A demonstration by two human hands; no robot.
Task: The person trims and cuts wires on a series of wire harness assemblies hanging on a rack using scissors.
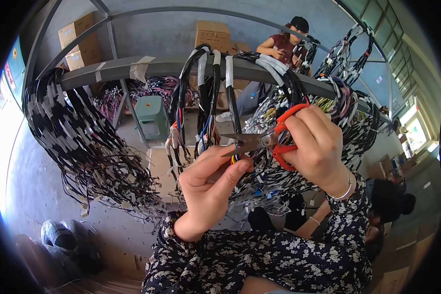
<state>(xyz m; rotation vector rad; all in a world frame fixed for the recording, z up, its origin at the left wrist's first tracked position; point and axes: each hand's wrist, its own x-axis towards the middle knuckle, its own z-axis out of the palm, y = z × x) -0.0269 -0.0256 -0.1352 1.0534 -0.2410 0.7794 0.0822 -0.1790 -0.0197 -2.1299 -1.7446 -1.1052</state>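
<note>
My right hand [314, 144] grips red-handled scissors [266, 141], fingers through the loops. Their blades are parted and point left, around the lower end of a black-taped wire harness [234, 115] that hangs from the rail. Just below the blades, my left hand [213, 183] pinches this harness between thumb and fingers, where yellow and dark wires show. Whether the blades touch the wires I cannot tell. Left of it hang more black-wrapped harnesses [176, 115] with red, blue and white wire ends.
A grey metal rail [166, 70] crosses ahead, with thick harness bundles [78, 132] draped at its left and more at its right. Behind it stand a green stool [152, 116], cardboard boxes [212, 34] and a seated person [285, 46]. Another person [387, 198] is low at right.
</note>
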